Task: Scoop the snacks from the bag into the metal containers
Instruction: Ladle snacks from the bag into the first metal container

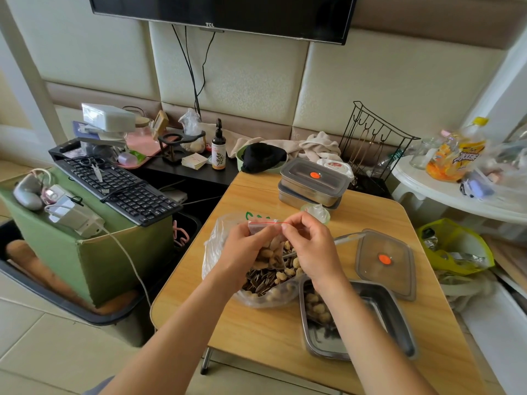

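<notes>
A small clear zip bag of peanuts [271,249] with a red seal line is held upright over a larger clear plastic bag [216,252] that holds sunflower seeds and peanuts. My left hand [242,249] grips the small bag's left side and top. My right hand [310,249] pinches its top right edge at the seal. An open metal container [379,309] with some peanuts in its left part sits on the wooden table [256,334] under my right forearm. Its grey lid [385,260] with an orange dot lies beside it.
Two stacked lidded metal containers [313,183] stand at the table's far side, with a small green-rimmed cup [316,213] in front. A keyboard [119,186] on a green box sits to the left. A white round table [456,192] with a bottle and a yellow bag [456,246] are right.
</notes>
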The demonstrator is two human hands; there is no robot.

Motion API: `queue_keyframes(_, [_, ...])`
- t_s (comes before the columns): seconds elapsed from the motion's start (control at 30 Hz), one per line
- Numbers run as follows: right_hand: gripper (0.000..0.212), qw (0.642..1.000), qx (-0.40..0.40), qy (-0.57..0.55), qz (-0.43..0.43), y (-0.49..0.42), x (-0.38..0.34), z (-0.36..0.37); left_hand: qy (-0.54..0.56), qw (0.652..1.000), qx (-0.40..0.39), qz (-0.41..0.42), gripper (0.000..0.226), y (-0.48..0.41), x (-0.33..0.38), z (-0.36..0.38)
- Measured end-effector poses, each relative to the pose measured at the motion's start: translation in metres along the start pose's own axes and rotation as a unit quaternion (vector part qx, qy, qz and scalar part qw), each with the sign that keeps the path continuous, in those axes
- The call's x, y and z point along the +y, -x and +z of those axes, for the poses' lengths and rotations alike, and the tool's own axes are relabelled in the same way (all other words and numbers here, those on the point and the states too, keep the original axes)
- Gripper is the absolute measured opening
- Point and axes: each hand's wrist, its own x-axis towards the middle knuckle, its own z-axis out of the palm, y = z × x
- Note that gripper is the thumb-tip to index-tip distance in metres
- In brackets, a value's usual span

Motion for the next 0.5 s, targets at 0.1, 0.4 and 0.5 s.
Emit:
queue_keyframes(0.1, [0.012, 1.0, -0.004, 0.009, -0.011, -0.0003, 0.0012, -0.0006, 0.011, 1.0, 0.005, -0.005, 0.027, -0.001, -0.0011, -0.0013])
queue_keyframes(0.4, [0.012, 1.0, -0.01, 0.014, -0.026, 0.0007, 0.0014, -0.0027, 0.018, 1.0, -0.007, -0.001, 0.03, -0.0016, -0.0014, -0.0034])
queue_keyframes(0.5, [0.01, 1.0, -0.02, 0.003, -0.019, 0.0001, 0.0014, -0.0046, 0.017, 1.0, -0.02, 0.003, 0.028, -0.0009, 0.0004, -0.0046])
